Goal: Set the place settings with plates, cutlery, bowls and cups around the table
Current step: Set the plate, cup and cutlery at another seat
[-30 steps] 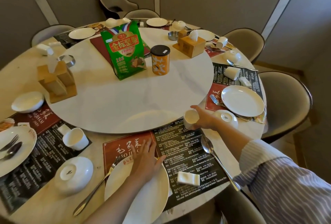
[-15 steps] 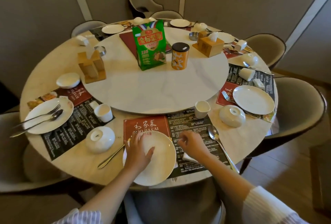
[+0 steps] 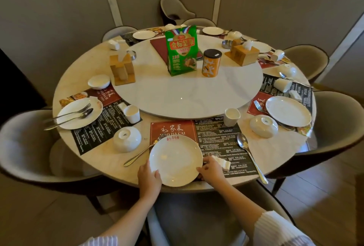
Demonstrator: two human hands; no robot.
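round table; turntable, placemats, upturned bowls, spoon

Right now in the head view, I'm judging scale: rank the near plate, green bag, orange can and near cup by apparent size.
1. near plate
2. green bag
3. orange can
4. near cup

The bag and can stand farther away, so true sizes stay unsure.

the plate is plain white with a small red mark at its far rim. the placemat under it is half red with pale characters, half black with fine white print. the snack bag is green with red and gold lettering. the tin is orange, black-lidded. the turntable is white marble.
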